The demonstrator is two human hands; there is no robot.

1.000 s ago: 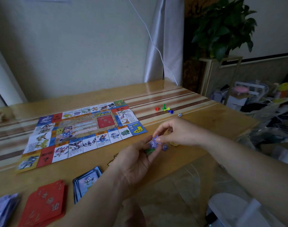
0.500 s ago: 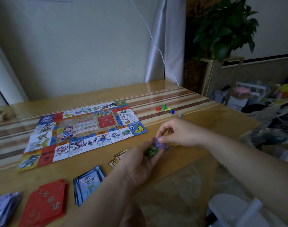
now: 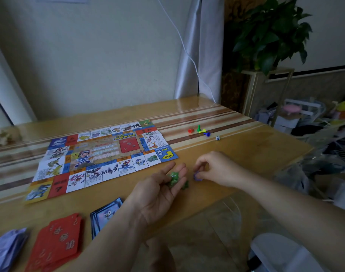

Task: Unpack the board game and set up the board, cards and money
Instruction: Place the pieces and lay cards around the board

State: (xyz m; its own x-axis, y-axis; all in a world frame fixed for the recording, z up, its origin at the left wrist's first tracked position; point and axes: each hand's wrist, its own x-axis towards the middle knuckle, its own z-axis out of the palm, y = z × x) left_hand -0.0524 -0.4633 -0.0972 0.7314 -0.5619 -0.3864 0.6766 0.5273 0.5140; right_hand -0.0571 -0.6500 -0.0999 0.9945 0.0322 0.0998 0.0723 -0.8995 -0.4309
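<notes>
The game board [image 3: 101, 156] lies unfolded on the wooden table [image 3: 246, 146]. My left hand [image 3: 159, 191] is palm up with straight fingers, and green play money [image 3: 175, 179] rests on those fingers. Just to its right my right hand [image 3: 214, 169] pinches purple play money [image 3: 197, 176] low over the table. At the near left lie a red card pile [image 3: 57, 242], a blue card pile [image 3: 106, 211] and a purple money pile [image 3: 6, 248].
Coloured pawns [image 3: 199, 130] and a white die [image 3: 218, 138] sit on the table right of the board. A potted plant [image 3: 269, 32] on a stand is behind the table's right corner. Cluttered bags and boxes [image 3: 314, 122] fill the floor on the right.
My hands have come apart. The right hand has pulled the purple money off the stack and lowered it to the right, while the left hand has opened flat, baring the green money.
</notes>
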